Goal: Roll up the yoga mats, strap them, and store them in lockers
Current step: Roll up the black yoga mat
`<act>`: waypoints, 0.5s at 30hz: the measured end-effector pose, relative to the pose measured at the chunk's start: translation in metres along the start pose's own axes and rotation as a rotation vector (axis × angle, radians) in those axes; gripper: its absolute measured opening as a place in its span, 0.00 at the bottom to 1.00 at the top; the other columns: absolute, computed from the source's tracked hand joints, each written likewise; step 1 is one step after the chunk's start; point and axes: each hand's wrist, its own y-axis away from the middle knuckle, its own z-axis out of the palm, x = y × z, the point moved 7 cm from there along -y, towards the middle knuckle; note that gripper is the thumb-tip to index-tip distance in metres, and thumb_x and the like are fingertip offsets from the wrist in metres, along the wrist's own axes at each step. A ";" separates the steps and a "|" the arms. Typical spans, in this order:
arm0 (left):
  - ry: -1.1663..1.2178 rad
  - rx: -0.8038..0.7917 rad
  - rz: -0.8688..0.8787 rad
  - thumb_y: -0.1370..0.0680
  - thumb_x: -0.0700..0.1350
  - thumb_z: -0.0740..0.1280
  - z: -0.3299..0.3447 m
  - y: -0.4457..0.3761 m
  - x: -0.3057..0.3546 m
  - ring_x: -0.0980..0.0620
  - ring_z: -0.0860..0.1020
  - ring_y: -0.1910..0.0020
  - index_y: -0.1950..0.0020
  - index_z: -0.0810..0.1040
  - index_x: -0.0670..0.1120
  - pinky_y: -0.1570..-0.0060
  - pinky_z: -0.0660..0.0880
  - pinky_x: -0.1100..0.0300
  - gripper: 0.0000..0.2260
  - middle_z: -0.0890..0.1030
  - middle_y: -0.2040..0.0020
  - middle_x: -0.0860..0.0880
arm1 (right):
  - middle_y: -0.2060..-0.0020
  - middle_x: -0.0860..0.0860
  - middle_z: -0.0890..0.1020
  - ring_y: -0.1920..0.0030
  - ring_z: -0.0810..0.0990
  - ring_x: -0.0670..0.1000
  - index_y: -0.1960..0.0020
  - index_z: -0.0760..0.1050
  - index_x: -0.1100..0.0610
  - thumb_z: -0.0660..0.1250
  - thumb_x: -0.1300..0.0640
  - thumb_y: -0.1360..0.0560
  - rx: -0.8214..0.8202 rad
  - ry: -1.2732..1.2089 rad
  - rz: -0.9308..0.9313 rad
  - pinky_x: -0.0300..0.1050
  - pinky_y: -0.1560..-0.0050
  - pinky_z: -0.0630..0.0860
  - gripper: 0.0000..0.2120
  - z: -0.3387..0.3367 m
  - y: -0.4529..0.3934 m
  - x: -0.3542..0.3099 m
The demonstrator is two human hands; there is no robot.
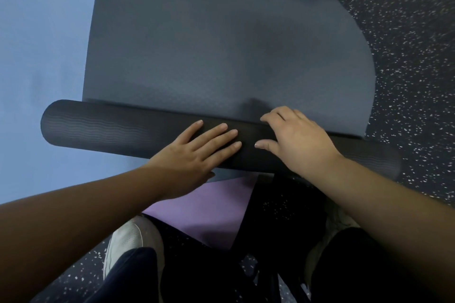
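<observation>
Three mats lie on our speckled floor (406, 56): a light blue mat (41, 56) at left, the grey mat (209, 44) spread over its edge, a purple mat (211, 211) by our knees. The grey mat's near end is a roll (110, 126) lying crosswise under our hands. Our left hand (197, 152) presses flat, fingers straight; our right hand (295, 138) curls over the roll's far side
</observation>
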 end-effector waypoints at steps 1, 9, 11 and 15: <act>-0.011 -0.022 0.000 0.26 0.53 0.65 0.001 -0.002 -0.003 0.43 0.61 0.25 0.23 0.58 0.44 0.30 0.58 0.41 0.35 0.62 0.24 0.43 | 0.34 0.50 0.68 0.34 0.67 0.53 0.29 0.65 0.53 0.62 0.43 0.23 0.017 0.000 -0.002 0.48 0.40 0.68 0.26 0.000 0.000 0.000; -0.013 -0.099 -0.025 0.22 0.61 0.52 0.010 -0.018 -0.014 0.43 0.62 0.26 0.23 0.56 0.45 0.31 0.62 0.40 0.31 0.63 0.24 0.44 | 0.43 0.58 0.77 0.40 0.75 0.59 0.41 0.75 0.61 0.71 0.57 0.34 0.285 -0.002 -0.169 0.53 0.43 0.74 0.22 0.013 0.016 -0.019; 0.005 -0.108 -0.028 0.22 0.61 0.52 0.011 -0.022 -0.017 0.43 0.63 0.26 0.24 0.57 0.46 0.32 0.62 0.41 0.31 0.64 0.25 0.44 | 0.38 0.58 0.75 0.35 0.71 0.59 0.37 0.73 0.61 0.66 0.55 0.32 0.281 0.014 -0.192 0.54 0.37 0.70 0.24 0.025 0.023 -0.024; 0.029 -0.160 -0.022 0.23 0.63 0.52 0.014 -0.029 -0.022 0.43 0.65 0.27 0.24 0.58 0.46 0.32 0.63 0.41 0.32 0.66 0.26 0.44 | 0.31 0.59 0.69 0.30 0.66 0.60 0.30 0.68 0.62 0.63 0.53 0.31 0.232 0.101 -0.131 0.61 0.33 0.65 0.31 0.044 0.026 -0.016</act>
